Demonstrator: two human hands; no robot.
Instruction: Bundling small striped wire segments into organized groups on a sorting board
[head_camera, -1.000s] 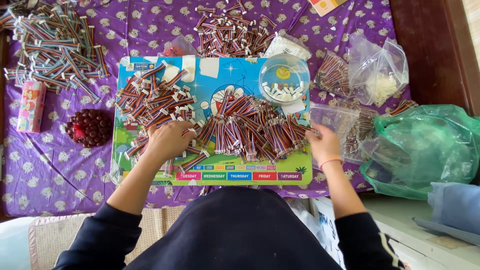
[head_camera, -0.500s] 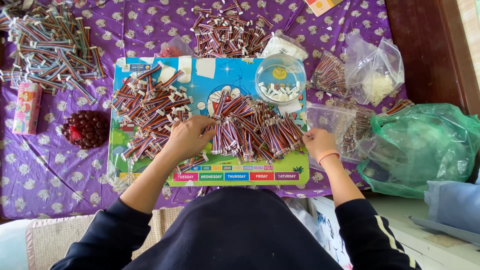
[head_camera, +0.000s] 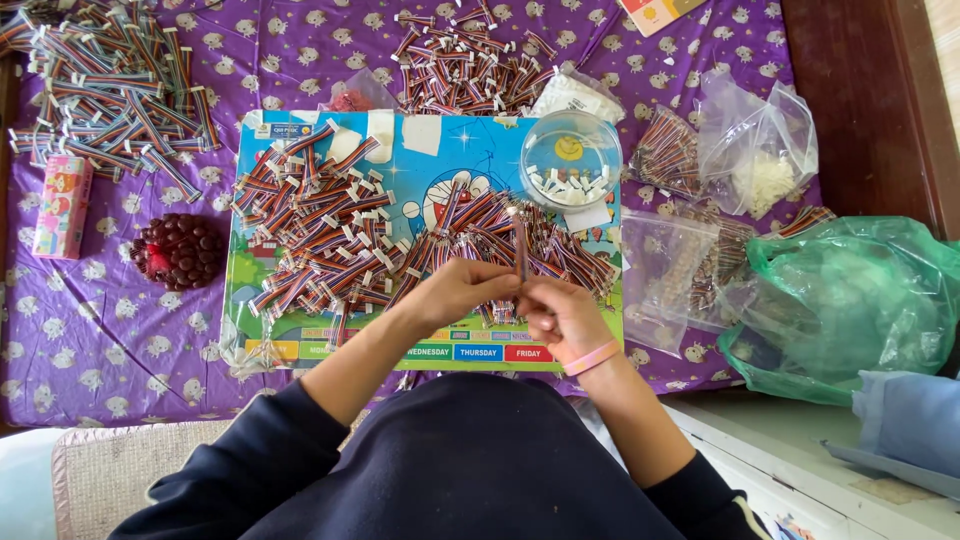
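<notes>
My left hand (head_camera: 462, 290) and my right hand (head_camera: 556, 312) meet over the near middle of a blue cartoon board (head_camera: 300, 330). Together they pinch one striped ribbon cable piece (head_camera: 520, 245), held upright between the fingertips. Just beyond the hands lies a heap of the same striped cables with white plugs (head_camera: 500, 235). A second, wider heap (head_camera: 315, 235) covers the board's left half. A clear round dish (head_camera: 570, 160) with small white connectors stands at the board's far right corner.
More cable piles lie on the purple cloth at far left (head_camera: 110, 90) and far middle (head_camera: 465, 65). A dark red beaded ball (head_camera: 180, 250) and a pink box (head_camera: 62, 205) sit left. Clear bags (head_camera: 755, 150) and a green plastic bag (head_camera: 850, 300) lie right.
Both hands left the heap's edges and came together at the middle. A single cable piece has been picked up and now stands between the fingers.
</notes>
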